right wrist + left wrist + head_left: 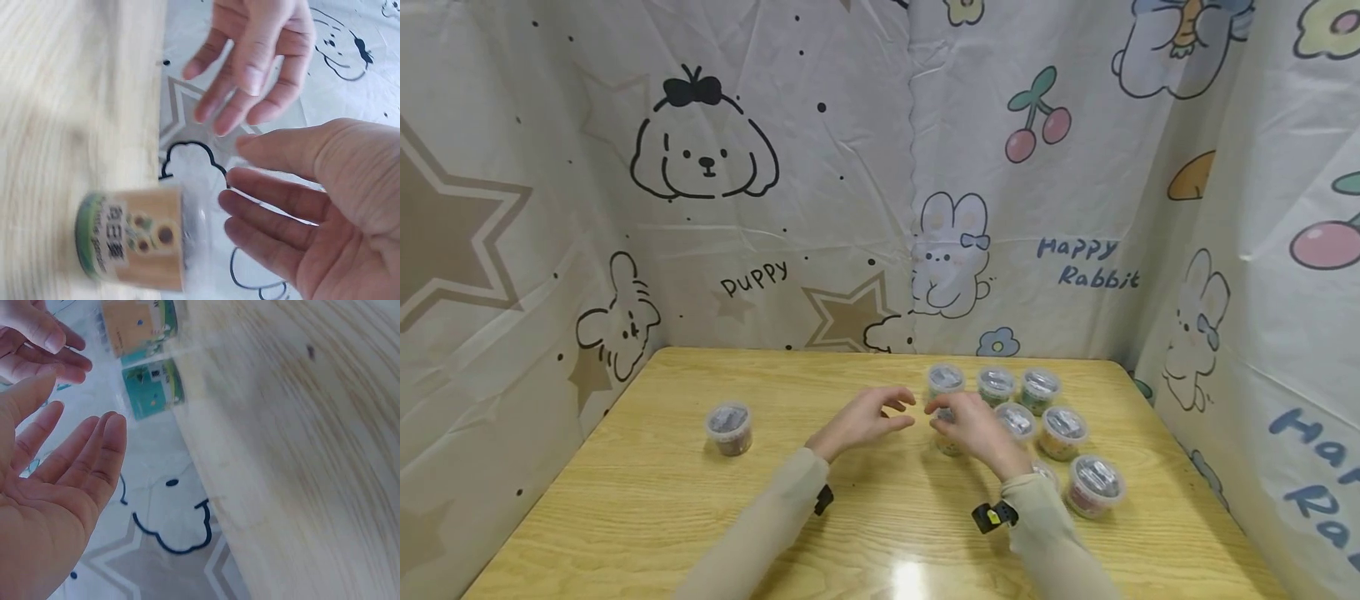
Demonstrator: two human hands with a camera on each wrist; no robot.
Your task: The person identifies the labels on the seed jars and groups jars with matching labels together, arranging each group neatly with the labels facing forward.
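Observation:
My left hand (865, 422) hovers over the middle of the table with its fingers loosely bent and nothing in them. Facing it, my right hand (977, 427) is likewise relaxed and holds nothing; the fingertips of the two are a short gap apart. Close by the right hand, partly hidden by it in the head view, stands a small clear-lidded tub (950, 446). In the right wrist view a tub (150, 240) beside that hand bears an orange-brown label with flower pictures. A teal-labelled tub (152, 390) shows beyond the fingers in the left wrist view.
Several more lidded tubs stand in loose rows on the right, among them a back tub (1041, 390) and a front one (1094, 487). One lone tub (729, 429) is at the left. A printed curtain (842, 208) encloses the wooden table (647, 500) at the back and sides.

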